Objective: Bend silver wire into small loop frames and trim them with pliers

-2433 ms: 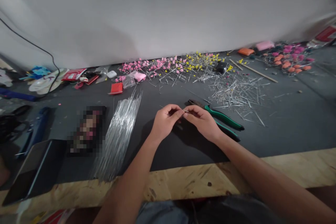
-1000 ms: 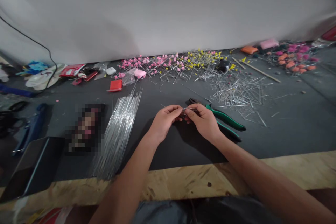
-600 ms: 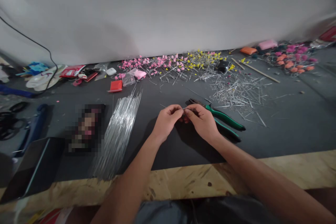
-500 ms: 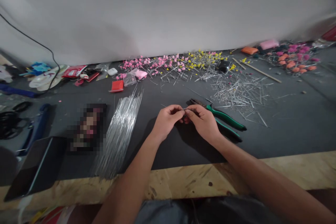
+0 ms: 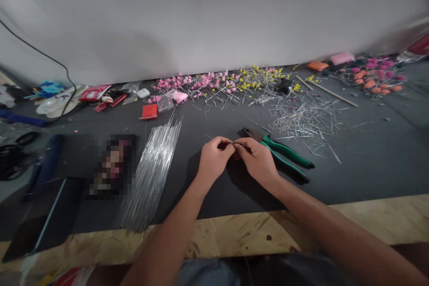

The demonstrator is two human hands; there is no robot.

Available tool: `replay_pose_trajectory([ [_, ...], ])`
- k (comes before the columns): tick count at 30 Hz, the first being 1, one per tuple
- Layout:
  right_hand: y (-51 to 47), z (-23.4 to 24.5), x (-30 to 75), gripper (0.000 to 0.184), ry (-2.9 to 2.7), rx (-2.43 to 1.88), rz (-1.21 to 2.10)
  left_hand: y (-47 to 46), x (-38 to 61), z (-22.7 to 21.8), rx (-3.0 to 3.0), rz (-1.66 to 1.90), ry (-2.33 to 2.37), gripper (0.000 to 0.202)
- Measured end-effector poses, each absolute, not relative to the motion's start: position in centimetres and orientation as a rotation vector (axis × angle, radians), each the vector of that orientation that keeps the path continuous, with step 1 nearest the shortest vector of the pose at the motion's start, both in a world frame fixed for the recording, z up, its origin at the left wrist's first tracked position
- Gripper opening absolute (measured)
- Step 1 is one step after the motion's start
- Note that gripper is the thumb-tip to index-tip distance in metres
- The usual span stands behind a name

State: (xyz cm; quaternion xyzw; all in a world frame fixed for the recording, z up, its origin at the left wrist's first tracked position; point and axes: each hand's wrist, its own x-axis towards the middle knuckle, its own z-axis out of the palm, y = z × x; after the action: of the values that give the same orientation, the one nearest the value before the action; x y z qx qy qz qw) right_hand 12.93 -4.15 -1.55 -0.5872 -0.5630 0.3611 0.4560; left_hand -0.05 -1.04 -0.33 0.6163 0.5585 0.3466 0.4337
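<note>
My left hand (image 5: 216, 156) is closed in a pinch, its thumb and fingertips on a thin metal wire (image 5: 208, 136) whose end shows beyond the fingers. Meeting it at the fingertips, my right hand (image 5: 259, 156) pinches the same small spot, and most of the wire is hidden between the two hands. Green-handled pliers (image 5: 288, 151) lie on the dark table just behind and right of my right hand. Left of my left hand lies a bundle of straight silvery wires (image 5: 156, 158). A loose heap of short wire pieces (image 5: 304, 116) spreads out behind the pliers.
Wires tipped with pink pieces (image 5: 208, 81) and yellow pieces (image 5: 259, 76) line the wall. Orange and magenta tipped ones (image 5: 375, 78) lie far right, near a wooden stick (image 5: 335, 93). A red packet (image 5: 149, 111), a blurred-out dark object (image 5: 112, 165) and a dark tablet-like device (image 5: 43, 219) are left.
My right hand has turned slightly and drawn back a little, so more of the pliers' jaws shows. The fingertips of both hands stay together on the wire.
</note>
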Motion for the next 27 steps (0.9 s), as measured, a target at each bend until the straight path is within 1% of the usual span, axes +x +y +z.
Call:
replay_pose_trajectory([
  [15, -4.29, -1.56, 12.84, 0.021, -1.443, -1.464, 0.838, -1.09, -0.03, -0.07, 1.503, 0.847, 1.408, 0.012],
  [27, -4.39, -1.64, 12.84, 0.02, -1.495, -1.488, 0.796, -1.33, 0.44, 0.3, 1.507, 0.849, 1.494, 0.009],
])
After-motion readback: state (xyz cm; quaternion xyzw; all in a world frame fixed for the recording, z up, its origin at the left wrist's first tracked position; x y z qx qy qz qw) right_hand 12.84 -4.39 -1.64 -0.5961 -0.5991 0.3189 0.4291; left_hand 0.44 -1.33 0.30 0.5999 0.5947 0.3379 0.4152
